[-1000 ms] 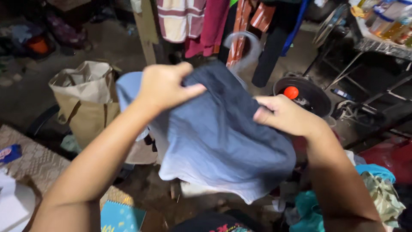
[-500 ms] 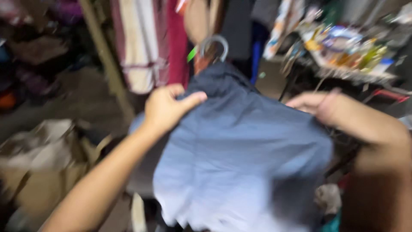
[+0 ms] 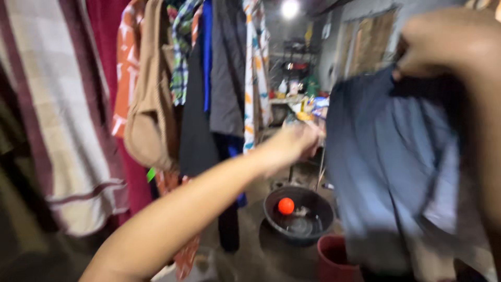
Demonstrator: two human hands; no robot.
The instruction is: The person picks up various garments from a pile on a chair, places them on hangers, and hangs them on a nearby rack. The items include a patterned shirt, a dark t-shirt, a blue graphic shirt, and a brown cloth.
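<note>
Right hand (image 3: 449,44) raised high at the upper right, very near the camera and blurred, closed on the top edge of a blue-grey garment (image 3: 386,167). Garment hanging down from that grip in soft folds, thin woven cloth, darker near the top, paler lower down, reaching almost to the bottom of the view. Left hand (image 3: 292,142) stretched forward in the middle, fingers curled at the left edge of the same garment; whether truly pinching the cloth or only touching it, cannot tell because of blur.

Behind the left arm, a row of hung clothes: a wide towel-like cloth (image 3: 57,120) with cream and maroon stripes, rather thick; an orange patterned shirt (image 3: 125,68); a tan ribbed piece (image 3: 151,115), rounded like a bag; a checked shirt (image 3: 180,52); a dark plain garment (image 3: 201,115); a grey one (image 3: 227,73); a white shirt with orange and teal print (image 3: 255,68).

Below on the floor, a round dark basin (image 3: 271,211) with a little water, shiny inside, and a small orange ball (image 3: 285,206) in it. Just beside, at the lower right, a red plastic bucket (image 3: 334,258), partly hidden behind the garment. Far back, a bright round lamp (image 3: 290,8) and a cluttered shelf (image 3: 297,94), too blurred for details.
</note>
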